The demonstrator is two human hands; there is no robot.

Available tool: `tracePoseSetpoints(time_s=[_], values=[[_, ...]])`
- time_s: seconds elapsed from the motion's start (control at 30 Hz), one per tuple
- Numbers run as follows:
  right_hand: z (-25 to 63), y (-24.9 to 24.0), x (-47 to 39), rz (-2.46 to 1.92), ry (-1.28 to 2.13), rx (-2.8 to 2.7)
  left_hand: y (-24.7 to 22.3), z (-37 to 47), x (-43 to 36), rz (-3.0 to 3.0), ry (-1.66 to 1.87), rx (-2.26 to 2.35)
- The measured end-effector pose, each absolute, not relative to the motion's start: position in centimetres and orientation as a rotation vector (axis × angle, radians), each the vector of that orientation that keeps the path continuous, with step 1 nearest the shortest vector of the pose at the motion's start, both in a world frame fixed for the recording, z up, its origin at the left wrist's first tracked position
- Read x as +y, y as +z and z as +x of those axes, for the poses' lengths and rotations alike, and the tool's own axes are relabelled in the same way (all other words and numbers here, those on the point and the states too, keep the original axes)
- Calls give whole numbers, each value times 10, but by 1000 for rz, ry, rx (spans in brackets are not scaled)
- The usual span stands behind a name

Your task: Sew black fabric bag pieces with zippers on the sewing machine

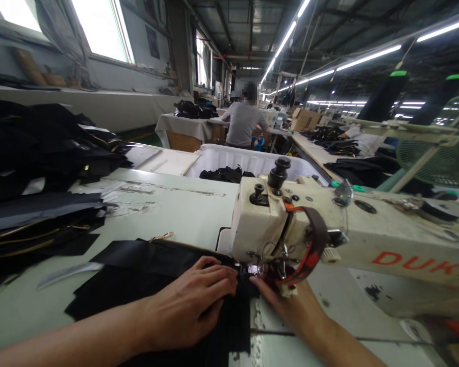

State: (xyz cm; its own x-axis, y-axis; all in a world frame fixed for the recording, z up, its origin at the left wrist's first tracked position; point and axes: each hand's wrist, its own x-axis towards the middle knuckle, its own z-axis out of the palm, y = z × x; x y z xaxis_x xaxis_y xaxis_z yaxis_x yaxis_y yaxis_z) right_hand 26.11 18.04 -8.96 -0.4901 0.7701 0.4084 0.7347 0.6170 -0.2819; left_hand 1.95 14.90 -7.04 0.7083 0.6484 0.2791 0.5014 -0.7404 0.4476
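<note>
Black fabric point(137, 267) lies under the head of a white sewing machine point(260, 219), with a gold zipper pull point(162, 236) on its far edge. My left hand point(193, 300) is closed on top of the fabric, left of the needle, its fingers bent and pressed together. On the other side of the needle, my right hand point(286, 300) grips the fabric's edge, one fingertip showing against it. Its other fingers are hidden behind the machine head and a dark red-and-black strap point(317, 229).
Piles of black pieces with gold zippers point(42, 142) lie at the left. Behind the machine is a white bin point(248, 153) holding black pieces. A person in a grey shirt point(243, 122) sits farther back. At the right stands a green fan point(439, 148).
</note>
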Motion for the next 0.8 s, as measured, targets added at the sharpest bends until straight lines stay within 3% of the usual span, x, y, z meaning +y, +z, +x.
tracePoseSetpoints(time_s=[0.33, 0.53, 0.8], values=[[254, -77, 176, -1372, 375, -2270, -60, 32, 140, 2657, 478, 982], [249, -77, 171, -1515, 373, -2238, -63, 30, 140, 2689, 464, 967], [250, -73, 161, -1167, 472, -2330, -60, 26, 140, 2614, 427, 988]])
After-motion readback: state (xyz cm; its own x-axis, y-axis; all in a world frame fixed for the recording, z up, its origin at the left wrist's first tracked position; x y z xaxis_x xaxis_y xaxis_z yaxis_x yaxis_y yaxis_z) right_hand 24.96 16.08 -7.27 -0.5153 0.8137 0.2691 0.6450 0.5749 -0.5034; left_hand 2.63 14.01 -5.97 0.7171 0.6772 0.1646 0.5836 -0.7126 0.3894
